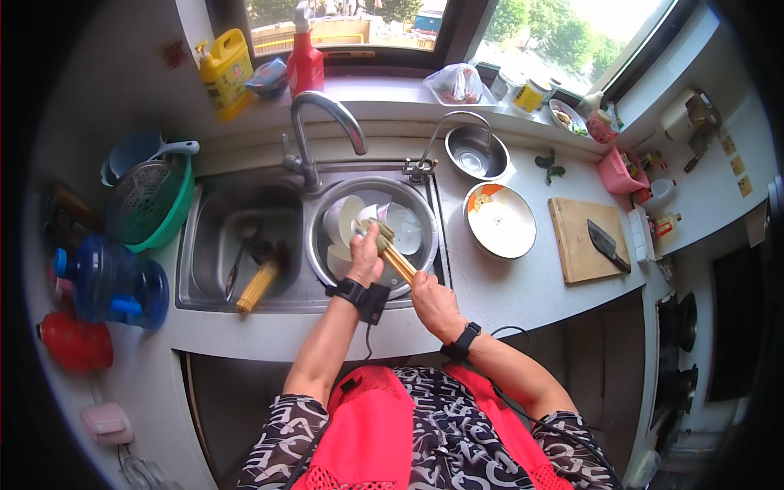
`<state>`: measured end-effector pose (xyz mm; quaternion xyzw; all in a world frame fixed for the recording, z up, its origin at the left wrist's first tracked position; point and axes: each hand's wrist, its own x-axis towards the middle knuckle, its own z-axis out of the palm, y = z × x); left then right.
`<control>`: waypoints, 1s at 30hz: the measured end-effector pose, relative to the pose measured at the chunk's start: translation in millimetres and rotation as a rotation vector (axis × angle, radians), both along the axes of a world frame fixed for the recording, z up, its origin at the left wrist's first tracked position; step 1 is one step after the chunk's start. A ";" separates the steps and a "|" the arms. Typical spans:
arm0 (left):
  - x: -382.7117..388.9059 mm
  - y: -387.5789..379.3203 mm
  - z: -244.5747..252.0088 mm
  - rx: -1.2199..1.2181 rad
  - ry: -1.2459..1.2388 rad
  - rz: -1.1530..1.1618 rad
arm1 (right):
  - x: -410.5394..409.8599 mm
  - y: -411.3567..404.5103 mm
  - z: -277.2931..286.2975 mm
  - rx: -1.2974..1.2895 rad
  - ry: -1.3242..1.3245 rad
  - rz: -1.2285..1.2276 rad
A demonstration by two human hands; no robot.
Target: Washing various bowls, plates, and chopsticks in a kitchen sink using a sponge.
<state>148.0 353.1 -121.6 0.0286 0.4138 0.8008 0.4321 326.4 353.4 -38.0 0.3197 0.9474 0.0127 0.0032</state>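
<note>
Over a round metal basin (313,260), my left hand (366,257) is closed on a greenish cloth or scrubbing pad (384,231) around the upper end of a bundle of chopsticks (401,266). The lower end of that bundle is in my right hand (433,303). Several white bowls (340,222) lie in the basin beneath my hands. A second bundle of chopsticks (257,286) leans over the front edge of the left sink bowl, beside a metal ladle or spoon (234,272).
A chrome faucet (331,101) arches behind the basin. To the right are a white bowl (501,222), a steel bowl (476,153) and a cutting board (576,245) bearing a cleaver (603,242). A green colander (184,208) and a blue water jug (122,282) stand left.
</note>
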 end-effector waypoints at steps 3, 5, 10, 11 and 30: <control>57.6 -3.3 5.3 0.018 -0.015 0.012 | -8.6 13.0 -1.4 0.008 0.063 -0.016; 44.6 -5.3 3.6 0.014 -0.046 -0.014 | -8.5 11.8 0.9 0.006 0.073 -0.006; -23.6 -1.3 3.6 -0.020 -0.115 0.052 | -0.9 -3.4 12.0 0.010 0.016 0.059; -11.1 -1.1 6.9 -0.014 -0.102 0.029 | 0.5 -1.9 8.2 0.002 0.020 0.047; 27.5 -40.0 17.7 0.065 -0.084 -0.122 | -14.0 13.1 17.1 -0.393 0.183 0.080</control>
